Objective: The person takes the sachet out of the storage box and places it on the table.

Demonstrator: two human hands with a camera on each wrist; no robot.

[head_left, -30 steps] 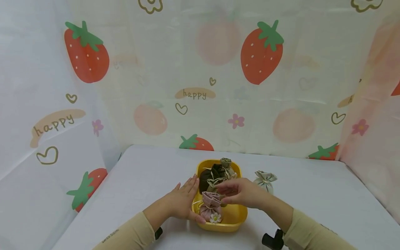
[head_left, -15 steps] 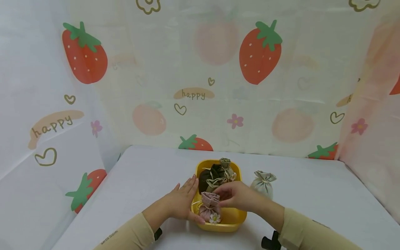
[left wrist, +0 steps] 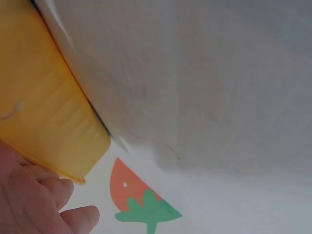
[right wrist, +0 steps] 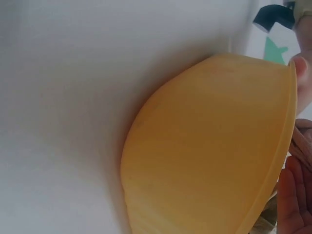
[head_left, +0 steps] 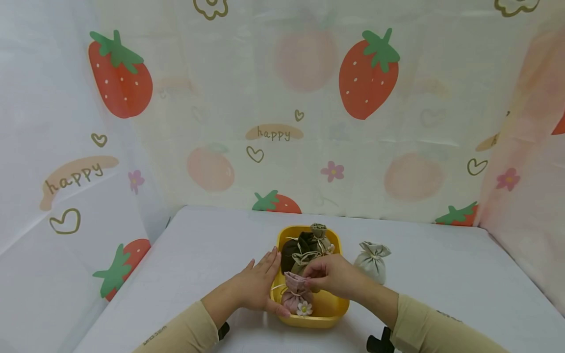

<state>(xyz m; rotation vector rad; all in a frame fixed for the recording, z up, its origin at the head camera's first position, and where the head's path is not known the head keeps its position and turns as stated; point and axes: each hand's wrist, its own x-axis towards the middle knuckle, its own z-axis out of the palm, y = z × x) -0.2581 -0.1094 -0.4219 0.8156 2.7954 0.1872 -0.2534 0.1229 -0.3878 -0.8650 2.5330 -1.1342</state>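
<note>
A yellow plastic basket (head_left: 319,321) stands on the table with several small cloth drawstring pouches in it. My left hand (head_left: 255,288) lies along the basket's left side, fingers straight and thumb at the front rim; the left wrist view shows its fingers (left wrist: 78,219) by the basket wall (left wrist: 58,112). My right hand (head_left: 337,278) reaches over the right rim and pinches the gathered top of a pink pouch (head_left: 293,299) with a white flower, which sits at the front left. In the right wrist view the basket wall (right wrist: 204,146) hides most of this hand.
Behind the pink pouch are a dark brown pouch (head_left: 289,252) and olive-tan pouches (head_left: 319,231), partly covered by my right hand. A pale grey-white pouch (head_left: 372,264) stands on the white table (head_left: 212,240) to the basket's right. Printed curtains surround the table.
My right hand has come down and left to the pink pouch, and its fingers have closed on the pouch's top. My left hand has stayed at the basket's side.
</note>
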